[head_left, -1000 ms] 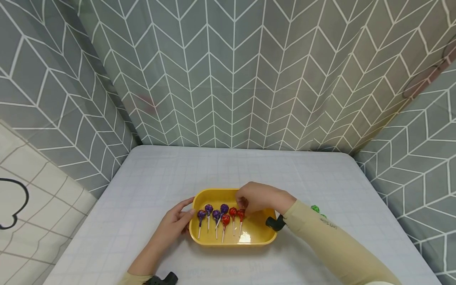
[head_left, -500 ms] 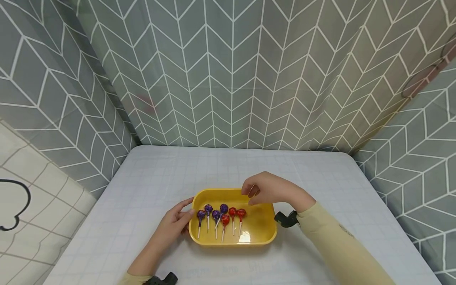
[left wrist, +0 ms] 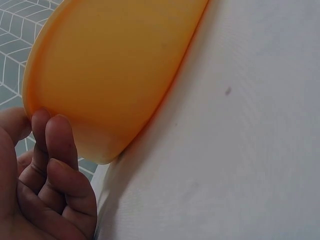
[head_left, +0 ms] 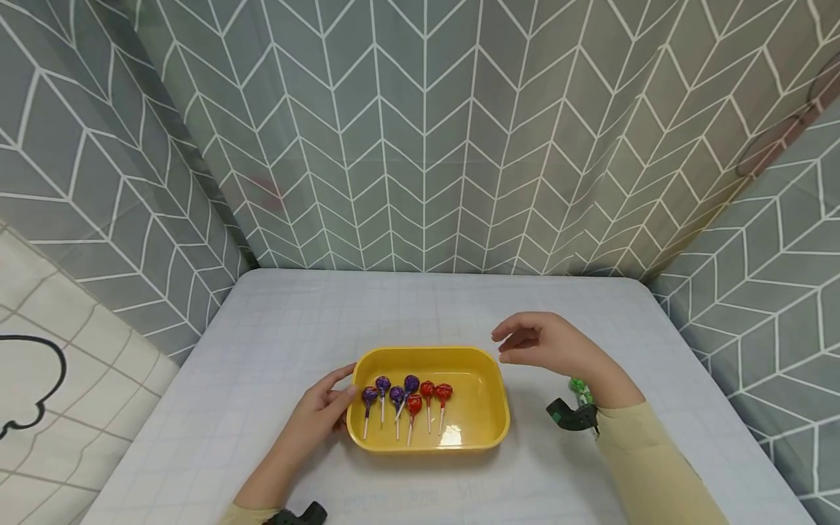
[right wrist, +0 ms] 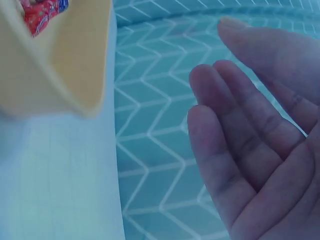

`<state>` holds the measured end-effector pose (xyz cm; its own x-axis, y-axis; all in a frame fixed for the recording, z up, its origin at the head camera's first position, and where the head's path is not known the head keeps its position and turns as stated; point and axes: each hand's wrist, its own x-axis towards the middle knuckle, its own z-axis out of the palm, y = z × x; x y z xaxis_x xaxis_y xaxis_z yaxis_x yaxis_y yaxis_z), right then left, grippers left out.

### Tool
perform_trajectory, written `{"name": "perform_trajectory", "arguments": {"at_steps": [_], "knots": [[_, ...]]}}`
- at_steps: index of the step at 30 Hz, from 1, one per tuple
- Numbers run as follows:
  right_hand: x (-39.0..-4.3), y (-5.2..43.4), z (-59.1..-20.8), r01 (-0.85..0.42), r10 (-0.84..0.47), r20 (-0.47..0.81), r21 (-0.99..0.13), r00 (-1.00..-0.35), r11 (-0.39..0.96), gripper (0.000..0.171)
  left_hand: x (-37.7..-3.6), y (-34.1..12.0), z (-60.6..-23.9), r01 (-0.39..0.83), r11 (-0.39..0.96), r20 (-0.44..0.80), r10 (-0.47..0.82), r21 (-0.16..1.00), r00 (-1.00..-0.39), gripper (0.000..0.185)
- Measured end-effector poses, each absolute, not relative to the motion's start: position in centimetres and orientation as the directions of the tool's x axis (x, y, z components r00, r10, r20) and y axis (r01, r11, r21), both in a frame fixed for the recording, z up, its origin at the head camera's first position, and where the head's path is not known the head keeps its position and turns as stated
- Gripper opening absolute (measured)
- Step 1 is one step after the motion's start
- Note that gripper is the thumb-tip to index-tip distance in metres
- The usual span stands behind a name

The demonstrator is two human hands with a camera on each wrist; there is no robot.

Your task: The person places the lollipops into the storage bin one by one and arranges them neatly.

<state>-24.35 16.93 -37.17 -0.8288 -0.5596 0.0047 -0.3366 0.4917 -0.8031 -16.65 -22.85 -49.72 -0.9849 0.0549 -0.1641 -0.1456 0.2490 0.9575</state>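
Observation:
A yellow tray (head_left: 482, 405) sits in the middle of the table in the head view. Several purple lollipops (head_left: 370, 396) lie in its left part, sticks toward the person. Beside them, near the tray's middle, are three red lollipops (head_left: 444, 394). My left hand (head_left: 318, 412) grips the tray's left end, thumb at the rim; the left wrist view shows its fingers (left wrist: 62, 140) against the outer wall. Beyond the tray's right end, my right hand (head_left: 554, 343) hovers with nothing in it, fingers loosely bent. Green lollipops (head_left: 581, 390) lie partly hidden behind the right wrist.
A white cloth-covered table (head_left: 295, 313) spreads around the tray. Grey chevron-patterned curtains (head_left: 420, 146) stand behind it and along both sides. Black wrist cameras (head_left: 571, 415) are strapped to both wrists.
My right hand has let go of a red lollipop in the tray, lifted away and moved right, past the tray's right end. The left hand has stayed on the tray.

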Motion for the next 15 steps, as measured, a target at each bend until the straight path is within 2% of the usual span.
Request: {"name": "perform_trajectory", "arguments": {"at_steps": [8, 15], "knots": [[-22.9, 21.8, -38.1, -0.277, -0.423, 0.051, -0.826, -0.904, 0.491, 0.031, -16.6, -22.8, -49.6, -0.159, 0.251, -0.175, 0.043, 0.955, -0.984, 0.050], [-21.5, 25.5, -39.5, -0.273, -0.386, 0.069, -0.819, -0.920, 0.504, 0.029, -16.6, -22.8, -49.7, -0.155, 0.261, -0.171, 0.040, 0.953, -0.984, 0.050]]}}
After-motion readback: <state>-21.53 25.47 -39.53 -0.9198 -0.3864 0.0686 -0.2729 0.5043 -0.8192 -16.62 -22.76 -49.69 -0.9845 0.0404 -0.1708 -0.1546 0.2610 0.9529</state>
